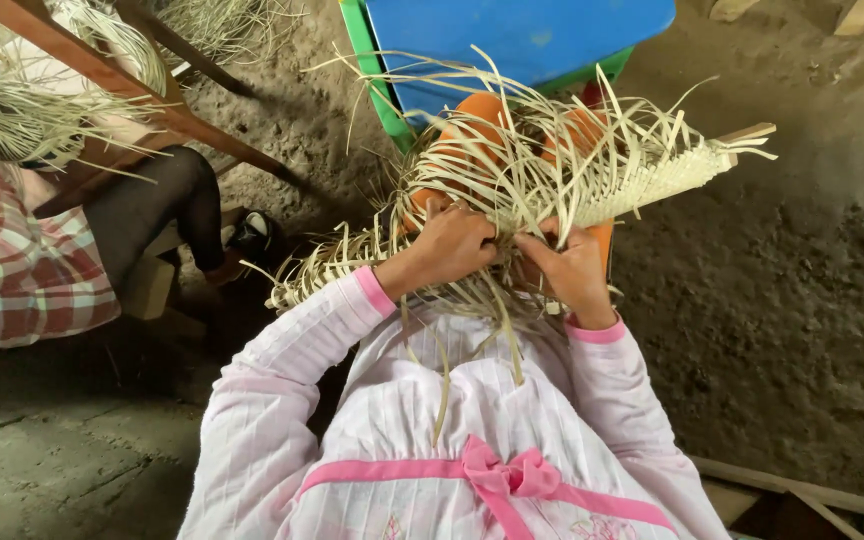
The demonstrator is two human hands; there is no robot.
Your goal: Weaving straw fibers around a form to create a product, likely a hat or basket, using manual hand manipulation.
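A long band of woven pale straw [652,180] runs from lower left to upper right across my lap, with many loose strips [512,130] sticking up from it. My left hand [449,243] grips a bunch of strips in the middle of the band. Right beside it, my right hand [574,266] pinches strips, fingers closed on them. A wooden stick [749,132] pokes out at the band's upper right end. Pink-striped sleeves and a pink bow [502,475] fill the bottom of the view.
A blue and green stool [522,35] stands ahead on the dirt floor, with orange shapes [482,110] behind the straw. At left sits another person in a plaid garment [12,270] and dark leggings, under a wooden frame [132,90] hung with straw.
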